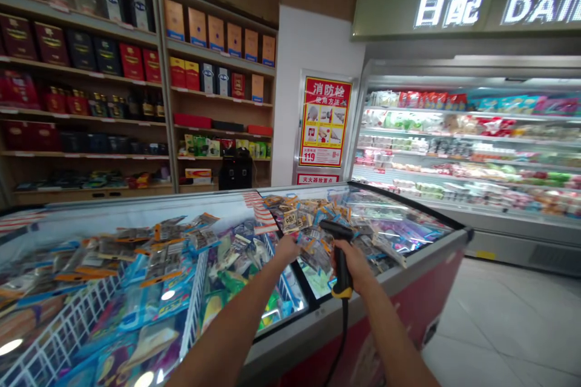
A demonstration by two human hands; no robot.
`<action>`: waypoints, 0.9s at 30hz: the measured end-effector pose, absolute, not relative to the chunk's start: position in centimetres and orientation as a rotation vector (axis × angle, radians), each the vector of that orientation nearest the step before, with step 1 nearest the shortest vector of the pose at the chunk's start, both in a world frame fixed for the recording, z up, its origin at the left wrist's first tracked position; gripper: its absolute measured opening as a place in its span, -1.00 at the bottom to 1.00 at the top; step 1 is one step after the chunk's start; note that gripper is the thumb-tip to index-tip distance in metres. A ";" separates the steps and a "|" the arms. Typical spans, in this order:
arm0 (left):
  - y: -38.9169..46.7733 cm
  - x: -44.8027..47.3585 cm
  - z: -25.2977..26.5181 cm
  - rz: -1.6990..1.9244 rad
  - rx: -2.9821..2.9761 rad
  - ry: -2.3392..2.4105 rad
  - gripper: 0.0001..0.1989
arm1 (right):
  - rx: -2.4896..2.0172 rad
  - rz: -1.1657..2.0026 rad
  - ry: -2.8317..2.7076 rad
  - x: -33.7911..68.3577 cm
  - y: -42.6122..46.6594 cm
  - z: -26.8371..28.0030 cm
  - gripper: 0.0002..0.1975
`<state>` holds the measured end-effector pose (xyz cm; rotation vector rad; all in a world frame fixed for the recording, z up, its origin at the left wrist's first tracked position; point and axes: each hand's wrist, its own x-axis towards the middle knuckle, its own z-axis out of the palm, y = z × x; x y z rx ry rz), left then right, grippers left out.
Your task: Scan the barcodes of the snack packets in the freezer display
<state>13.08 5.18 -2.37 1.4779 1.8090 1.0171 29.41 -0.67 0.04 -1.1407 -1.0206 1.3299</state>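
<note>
My right hand (356, 266) is wrapped round the grip of a black and yellow handheld barcode scanner (343, 275), whose head points left over the freezer. A cable hangs from the scanner's base. My left hand (287, 249) is closed at the left edge of a clear snack packet (313, 247) with orange and blue trim; its fingertips are partly hidden. More snack packets (333, 211) lie in a loose pile on the freezer's glass lid, around and behind both hands.
A chest freezer (436, 272) stretches across the front, with white wire dividers (197, 290) and bagged goods on the left. Liquor shelves (82, 66) stand behind it. A lit dairy cooler (472, 133) is at the right, beyond the tiled floor (499, 320). A red poster (324, 121) hangs between them.
</note>
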 end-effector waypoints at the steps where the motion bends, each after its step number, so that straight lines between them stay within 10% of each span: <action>1: 5.7 11.8 -1.8 1.059 1.438 1.798 -0.92 | -1.143 1.330 -1.029 29.1 -0.7 0.2 -0.76; 27: 5.7 -0.7 1.7 1.752 0.614 1.257 -0.84 | -1.072 1.522 -1.151 18.6 -2.9 1.3 -0.77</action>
